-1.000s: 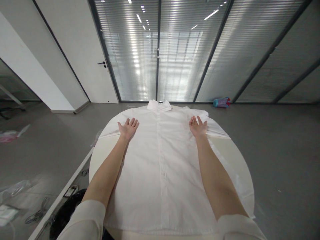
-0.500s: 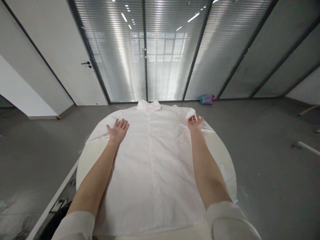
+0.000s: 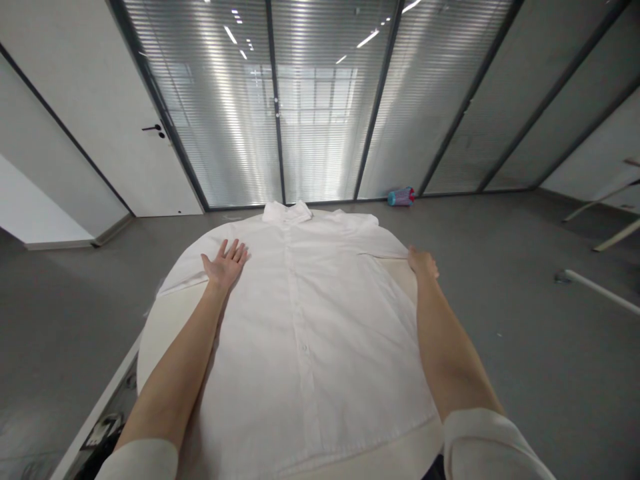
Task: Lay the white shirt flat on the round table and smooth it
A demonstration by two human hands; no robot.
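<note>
A white button-up shirt (image 3: 305,313) lies spread front-up on a round white table (image 3: 160,313), collar at the far side. My left hand (image 3: 223,262) rests flat on the shirt near its left shoulder, fingers stretched out. At the table's right edge my right hand (image 3: 423,262) sits at the end of the shirt's right sleeve, its fingers curled closed at the sleeve's edge; whether they pinch the cloth is hard to see.
Grey floor surrounds the table. A blue and red cylinder (image 3: 401,197) lies on the floor by the glass wall with blinds. A white door (image 3: 125,127) stands at the left. White bars (image 3: 595,287) lie on the floor at the right.
My right hand has slid outward from the shirt's right shoulder to the sleeve end at the table edge and curled closed. The view has turned to the right. My left hand stays flat.
</note>
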